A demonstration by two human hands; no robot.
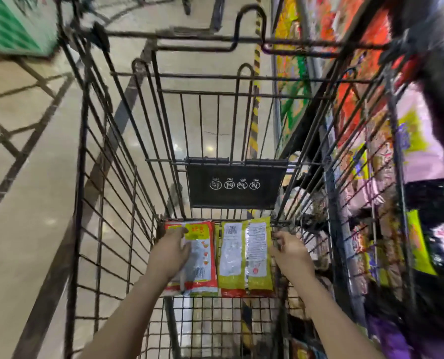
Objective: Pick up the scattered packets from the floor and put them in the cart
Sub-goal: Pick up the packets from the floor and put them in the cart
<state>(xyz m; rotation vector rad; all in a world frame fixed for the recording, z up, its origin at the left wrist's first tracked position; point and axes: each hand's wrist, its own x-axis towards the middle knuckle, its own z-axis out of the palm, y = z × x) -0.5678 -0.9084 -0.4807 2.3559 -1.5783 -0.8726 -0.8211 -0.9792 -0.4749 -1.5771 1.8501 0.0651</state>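
left hand (pixel 173 248) flat on red packet (pixel 202 257) | right hand (pixel 289 248) beside yellow packet (pixel 246 255)

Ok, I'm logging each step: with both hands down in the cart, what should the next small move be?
Probably lift the left hand off the red packet. It already lies flat on the cart floor beside the yellow packet, and the right hand holds nothing.

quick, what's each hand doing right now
Left hand: open, resting flat on the red and white packet.
Right hand: fingers curled, grip cannot be told.

Two bare forearms, no sleeves visible, left hand (pixel 169 251), right hand (pixel 290 251), no rings or watch
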